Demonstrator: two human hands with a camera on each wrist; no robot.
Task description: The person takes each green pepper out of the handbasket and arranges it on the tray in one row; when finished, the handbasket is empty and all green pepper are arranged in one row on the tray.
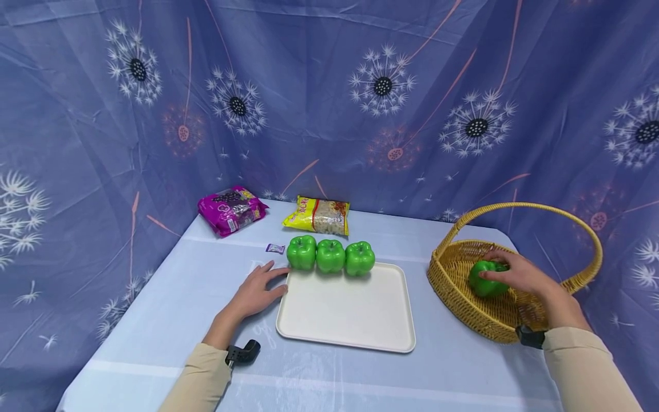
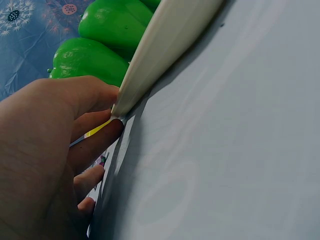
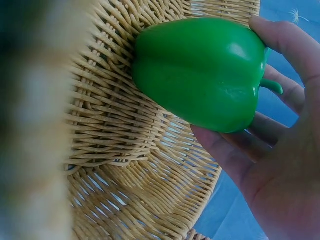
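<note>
My right hand point(image 1: 520, 274) grips a glossy green bell pepper point(image 3: 200, 75) inside the wicker basket point(image 1: 448, 280). Thumb and fingers spread around its stem end, and the stem points toward the palm in the right wrist view. On the table's left side, my left hand point(image 1: 257, 292) touches the left rim of a white rectangular tray point(image 1: 345, 312) with thumb and forefinger, the other fingers loosely extended. Three more green bell peppers point(image 1: 330, 256) stand in a row along the tray's back edge, starting at its back left corner.
Behind the peppers lies a yellow snack bag point(image 1: 318, 216), with a purple packet point(image 1: 231, 210) to its left. A small purple wrapped candy point(image 1: 275, 248) sits left of the row. The basket's tall handle point(image 1: 515, 206) arches over its opening. A blue dandelion-print curtain point(image 1: 309, 103) hangs behind the table.
</note>
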